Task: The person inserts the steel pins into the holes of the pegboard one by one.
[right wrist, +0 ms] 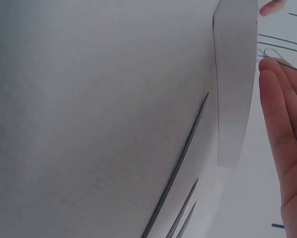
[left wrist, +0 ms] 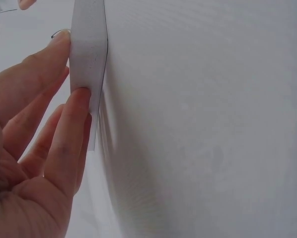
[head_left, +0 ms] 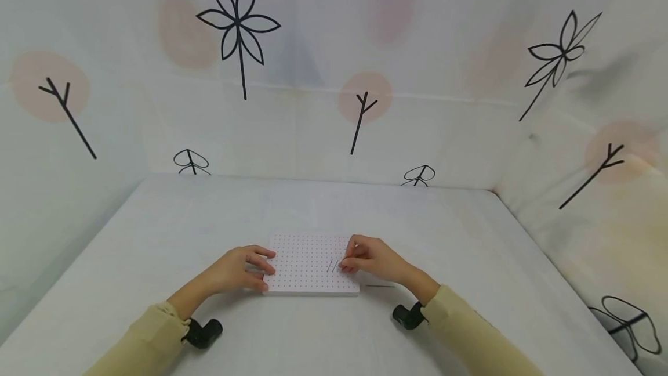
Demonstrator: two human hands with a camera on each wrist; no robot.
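Observation:
A white board (head_left: 305,293) with a grid of small holes lies flat on the table. My left hand (head_left: 241,270) rests at its left edge; the fingertips (left wrist: 80,96) touch the board's side (left wrist: 89,54) and rim. Over the right part of the board, my right hand (head_left: 373,258) pinches a thin metal needle (right wrist: 293,67) between thumb and fingers. Two thin needles (head_left: 329,266) stand tilted in the board just left of that hand. Whether the held needle's tip sits in a hole cannot be made out.
Several loose needles (right wrist: 181,161) lie on the white table cloth to the right of the board, under my right wrist. A dark wrist camera (head_left: 203,333) hangs below each wrist. Behind the table stands a white cloth backdrop (head_left: 313,132) with plant drawings.

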